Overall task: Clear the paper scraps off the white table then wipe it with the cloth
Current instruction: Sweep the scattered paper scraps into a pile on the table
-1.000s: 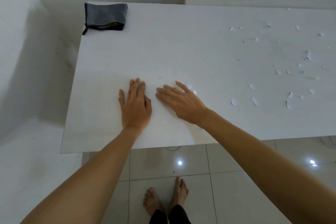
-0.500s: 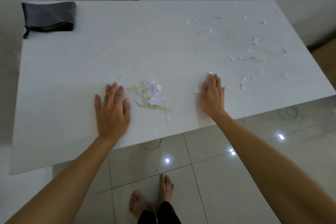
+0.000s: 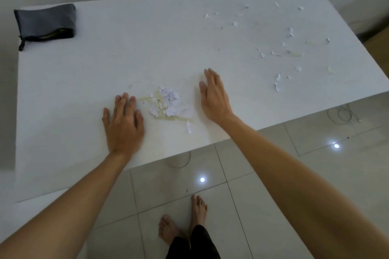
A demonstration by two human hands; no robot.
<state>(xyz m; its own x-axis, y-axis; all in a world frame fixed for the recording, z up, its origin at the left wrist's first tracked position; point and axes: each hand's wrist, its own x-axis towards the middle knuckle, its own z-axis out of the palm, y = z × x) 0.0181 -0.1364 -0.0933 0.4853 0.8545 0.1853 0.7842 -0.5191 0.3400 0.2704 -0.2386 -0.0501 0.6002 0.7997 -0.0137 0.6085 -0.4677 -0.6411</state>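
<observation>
Far left corner: grey cloth (image 3: 45, 22) on white table (image 3: 126, 48). Near edge: left hand (image 3: 124, 123) flat, fingers straight, holding nothing. Scrap pile (image 3: 170, 104) just right of it. Right hand (image 3: 214, 95) edge-on, released, beside pile. Loose scraps (image 3: 277, 54) far right, nearer right hand.

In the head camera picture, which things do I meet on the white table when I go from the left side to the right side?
Grey cloth → left hand, flat on the white table → gathered pile of paper scraps → right hand, fingers straight → scattered paper scraps at the far right.
</observation>
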